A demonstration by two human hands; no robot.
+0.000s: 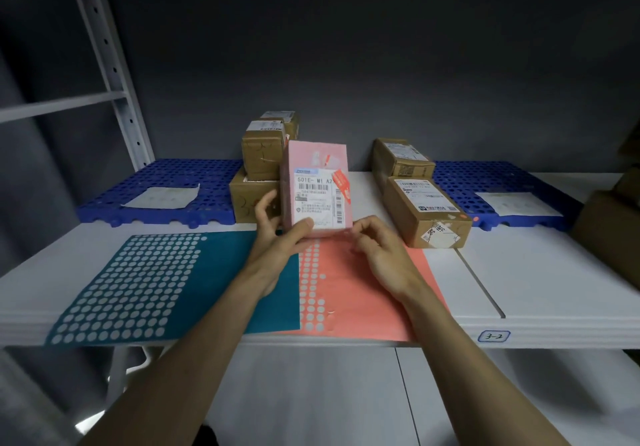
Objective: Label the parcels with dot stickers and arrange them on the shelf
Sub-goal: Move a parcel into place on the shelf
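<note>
The left hand (277,234) holds the pink parcel (317,187) upright, its grip clamped on the parcel's lower left corner, thumb across the front of the label. The parcel stands at the far edge of the red sheet (363,289), on the shelf (554,272). The right hand (384,255) hovers just beside the parcel's lower right corner, fingers loosely curled; whether its fingertips pinch a dot is too small to tell.

Risks, as I judge them: the parcel is held by one corner only, so a press from the right hand could tip it back against the brown stack (259,175) behind. A dot stuck over the barcode would spoil the label. Both forearms lie over the sheets and could drag them off the shelf's front edge.

Count: one pink parcel; five brown boxes, three stacked at left, two at right (426,210); two sticker sheets, the teal one (138,283) and the red; two blue mats (156,196), each carrying a paper; one shelf tag (493,336).
</note>
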